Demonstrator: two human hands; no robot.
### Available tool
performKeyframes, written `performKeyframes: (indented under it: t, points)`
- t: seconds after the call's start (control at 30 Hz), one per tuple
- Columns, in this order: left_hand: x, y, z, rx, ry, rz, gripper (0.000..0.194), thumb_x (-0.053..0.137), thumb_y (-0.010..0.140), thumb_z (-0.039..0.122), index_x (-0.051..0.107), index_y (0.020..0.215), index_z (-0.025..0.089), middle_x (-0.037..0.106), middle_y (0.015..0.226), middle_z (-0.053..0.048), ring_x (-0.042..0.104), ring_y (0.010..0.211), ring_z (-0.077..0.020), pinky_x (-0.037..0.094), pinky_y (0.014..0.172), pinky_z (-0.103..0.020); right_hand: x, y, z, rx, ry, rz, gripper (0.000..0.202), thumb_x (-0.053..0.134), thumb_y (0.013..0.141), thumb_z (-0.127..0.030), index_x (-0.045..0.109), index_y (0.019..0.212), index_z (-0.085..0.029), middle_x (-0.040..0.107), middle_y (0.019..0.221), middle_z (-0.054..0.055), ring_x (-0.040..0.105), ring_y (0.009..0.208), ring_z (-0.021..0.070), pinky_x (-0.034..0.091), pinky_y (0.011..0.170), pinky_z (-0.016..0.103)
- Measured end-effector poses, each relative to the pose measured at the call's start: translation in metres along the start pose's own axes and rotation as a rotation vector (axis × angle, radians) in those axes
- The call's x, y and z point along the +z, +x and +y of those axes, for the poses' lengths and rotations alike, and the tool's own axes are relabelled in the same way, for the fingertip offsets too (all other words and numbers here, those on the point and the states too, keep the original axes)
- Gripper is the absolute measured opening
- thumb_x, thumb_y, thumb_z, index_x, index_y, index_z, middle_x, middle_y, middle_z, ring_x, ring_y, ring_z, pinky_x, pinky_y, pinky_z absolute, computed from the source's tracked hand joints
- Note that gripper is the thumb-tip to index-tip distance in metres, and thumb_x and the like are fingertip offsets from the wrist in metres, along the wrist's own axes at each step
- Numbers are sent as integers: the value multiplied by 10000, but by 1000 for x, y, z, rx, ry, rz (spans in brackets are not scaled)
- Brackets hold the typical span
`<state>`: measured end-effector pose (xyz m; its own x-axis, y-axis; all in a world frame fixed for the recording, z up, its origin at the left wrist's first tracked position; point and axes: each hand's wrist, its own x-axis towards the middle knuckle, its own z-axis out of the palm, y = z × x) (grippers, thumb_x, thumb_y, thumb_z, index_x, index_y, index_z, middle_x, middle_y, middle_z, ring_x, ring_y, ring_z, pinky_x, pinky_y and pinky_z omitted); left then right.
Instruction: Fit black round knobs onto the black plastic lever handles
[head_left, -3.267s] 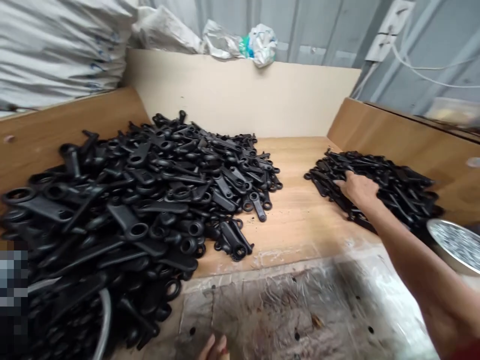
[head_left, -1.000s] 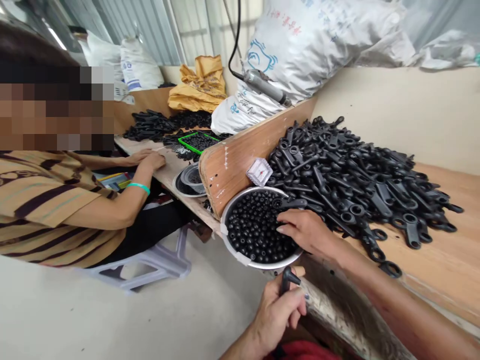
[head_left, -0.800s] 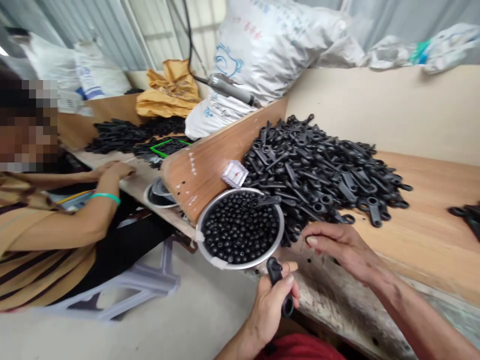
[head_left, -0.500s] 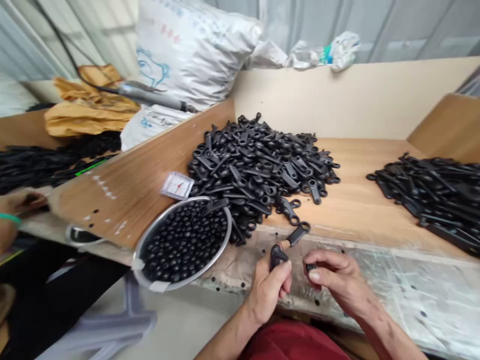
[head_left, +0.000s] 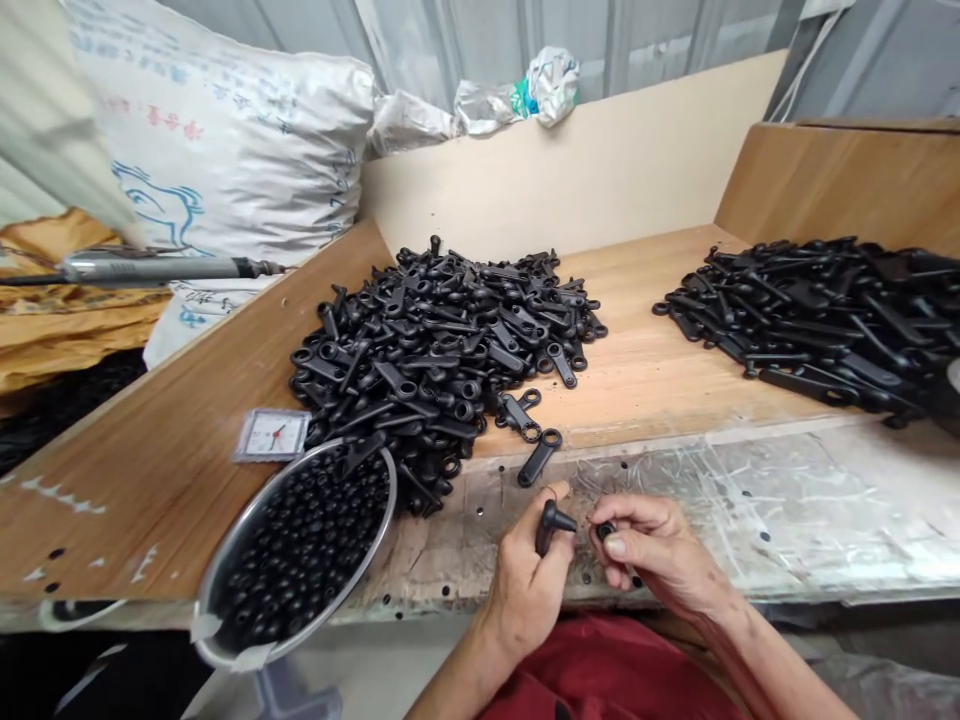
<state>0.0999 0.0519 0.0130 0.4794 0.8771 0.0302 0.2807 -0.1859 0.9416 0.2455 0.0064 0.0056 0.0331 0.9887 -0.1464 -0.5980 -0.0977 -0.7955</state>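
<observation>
My left hand (head_left: 517, 590) is closed around a black plastic crank-like piece (head_left: 553, 522), whose tapered peg sticks out to the right. Just across from that peg, my right hand (head_left: 671, 555) pinches a small black bead (head_left: 604, 531) with a hole facing up. A narrow gap separates bead and peg. On the bench beyond my left fingers lies a loose black crank piece (head_left: 534, 466) with a ring end. A metal bowl (head_left: 391, 505) full of black beads (head_left: 300, 545) stands to my left, beside a large heap of black crank pieces (head_left: 420, 350).
A second heap of black pieces (head_left: 825, 320) lies to the right. A small square clock (head_left: 272, 436) sits by the bowl. Wooden boards (head_left: 555, 190) wall the bench. White sacks (head_left: 240, 140) and a cylindrical power tool (head_left: 157, 267) are at the left.
The view has swung right, so the bench contents appear further left. My hands still hold the same pieces, and the bead is slightly nearer the peg. The peg now points more to the right.
</observation>
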Motion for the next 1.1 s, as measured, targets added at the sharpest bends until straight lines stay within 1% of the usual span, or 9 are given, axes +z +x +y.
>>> performKeyframes:
  t: [0.07, 0.1, 0.23, 0.3, 0.5, 0.73, 0.93, 1.03, 1.1]
  points:
    - [-1, 0, 2, 17, 39, 39, 329, 468, 769, 259, 554, 1069, 154, 633, 922, -41, 570, 847, -160, 432, 775, -248, 2, 1, 2, -8, -9, 25, 213, 800, 515, -249, 723, 690, -156, 554, 429, -19, 481, 339, 64, 399, 343, 140]
    - [-1, 0, 3, 18, 43, 43, 299, 469, 763, 252, 570, 1027, 155, 635, 937, -41, 569, 864, -161, 429, 779, -242, 3, 1, 2, -9, -16, 30, 210, 801, 512, -241, 726, 691, -160, 562, 442, -20, 482, 351, 58, 403, 354, 138]
    - [-4, -1, 4, 19, 8, -29, 186, 408, 787, 214, 581, 838, 167, 621, 743, -2, 563, 709, -129, 424, 682, -215, 9, -1, 5, -15, -48, -20, 239, 769, 583, -257, 732, 803, -175, 602, 521, -3, 528, 431, 76, 441, 410, 160]
    - [-5, -3, 3, 33, 19, -23, 165, 403, 774, 187, 567, 787, 170, 605, 715, 6, 554, 697, -123, 415, 681, -211, 12, -2, 8, -22, -68, -40, 247, 748, 619, -277, 723, 839, -168, 604, 538, 3, 541, 451, 87, 454, 423, 175]
    - [-7, -7, -4, 31, 108, 51, 150, 396, 753, 172, 544, 774, 179, 582, 679, 16, 539, 657, -117, 399, 638, -201, 19, -4, 13, -40, -150, 9, 232, 721, 665, -301, 657, 848, -174, 571, 532, -31, 517, 431, 70, 430, 404, 152]
    - [-7, -10, -9, 26, 136, 62, 141, 393, 760, 182, 533, 772, 184, 590, 678, 1, 553, 659, -132, 409, 637, -219, 25, -6, 17, -44, -254, 60, 267, 707, 664, -363, 663, 794, -134, 587, 527, 1, 536, 469, 95, 445, 436, 181]
    - [-6, -13, -12, 39, 223, 77, 184, 390, 746, 145, 538, 847, 188, 627, 712, -12, 590, 688, -147, 436, 663, -238, 25, -5, 24, -47, -147, 32, 196, 698, 687, -319, 681, 760, -138, 602, 545, 9, 538, 444, 86, 442, 414, 173]
    - [-5, -16, -14, 98, 300, 71, 185, 375, 779, 143, 536, 853, 196, 653, 742, -16, 613, 695, -140, 450, 658, -224, 26, -4, 25, -31, -73, 25, 209, 710, 668, -329, 678, 710, -126, 582, 496, 5, 515, 392, 81, 420, 365, 165]
    - [-5, -17, -15, 153, 404, 75, 193, 355, 805, 146, 534, 857, 195, 664, 755, -24, 626, 690, -138, 457, 641, -216, 25, -3, 26, -18, -41, 30, 217, 724, 647, -334, 677, 689, -126, 574, 477, 2, 504, 366, 78, 404, 338, 157]
